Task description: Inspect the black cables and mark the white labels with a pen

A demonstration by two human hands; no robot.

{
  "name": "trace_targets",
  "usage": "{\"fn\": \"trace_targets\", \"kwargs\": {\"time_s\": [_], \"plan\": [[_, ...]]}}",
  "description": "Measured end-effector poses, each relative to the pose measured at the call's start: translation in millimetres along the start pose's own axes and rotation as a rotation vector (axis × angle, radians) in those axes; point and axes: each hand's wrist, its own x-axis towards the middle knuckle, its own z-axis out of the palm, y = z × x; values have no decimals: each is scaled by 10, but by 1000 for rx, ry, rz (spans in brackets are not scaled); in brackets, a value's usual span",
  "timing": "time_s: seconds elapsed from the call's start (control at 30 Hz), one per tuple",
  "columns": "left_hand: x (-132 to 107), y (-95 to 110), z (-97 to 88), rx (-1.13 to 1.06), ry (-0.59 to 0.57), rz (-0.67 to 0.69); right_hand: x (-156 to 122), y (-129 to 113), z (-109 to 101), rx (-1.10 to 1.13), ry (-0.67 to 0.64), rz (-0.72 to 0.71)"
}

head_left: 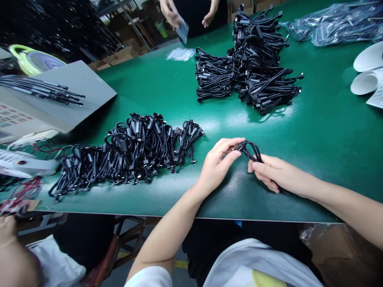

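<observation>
A coiled black cable [250, 150] is held between both my hands just above the green table [323, 131]. My left hand [218, 163] pinches the connector end with thumb and fingers. My right hand [273, 172] is closed round the cable's loops from the right. To the left of my hands lies a long heap of bundled black cables [128, 153]. A taller stack of bundled black cables [251, 59] sits farther back on the table.
A grey machine [56, 99] carrying loose black leads stands at the left. Another person's hands [185, 14] hold a clear bag at the far edge, with clear bags [181, 54] lying nearby. Plastic wrapping [335, 24] and white rolls [366, 71] sit at the right.
</observation>
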Motion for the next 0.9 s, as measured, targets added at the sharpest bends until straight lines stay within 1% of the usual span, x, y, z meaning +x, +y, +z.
{"fn": "trace_targets", "kwargs": {"time_s": [0.1, 0.17, 0.2, 0.27, 0.33, 0.4, 0.47, 0.53, 0.63, 0.7, 0.77, 0.8, 0.87, 0.9], "plan": [[10, -13, -26, -57, -25, 49, -4, -9, -6, 85, -73, 16], [11, -20, -29, -125, -75, 53, -3, -31, 22, 117, -129, 33], [9, -22, -24, -169, -112, 39, 0, -40, 40, 116, -134, 28], [-1, -22, 0, -268, -172, -11, 9, -51, 77, 85, -86, 2], [-14, -22, 33, -363, -184, -59, 17, -54, 98, 28, 36, -26], [-26, -27, 58, -431, -167, -74, 18, -55, 99, -109, 178, -51], [-29, -37, 65, -438, -157, -59, 11, -59, 84, -318, 286, -77], [-22, -49, 57, -391, -162, -39, 2, -63, 67, -477, 296, -110], [-1, -64, 47, -315, -181, -31, -7, -59, 72, -545, 266, -134], [8, -68, 55, -298, -179, -26, -11, -51, 104, -639, 337, -142], [6, -67, 74, -297, -168, -19, -12, -49, 145, -804, 418, -126], [1, -66, 85, -297, -161, -15, -12, -53, 163, -892, 433, -109], [-16, -63, 107, -285, -158, -15, -13, -73, 178, -1021, 416, -60], [-25, -62, 117, -276, -154, -21, -15, -86, 173, -1046, 398, -44]]}}
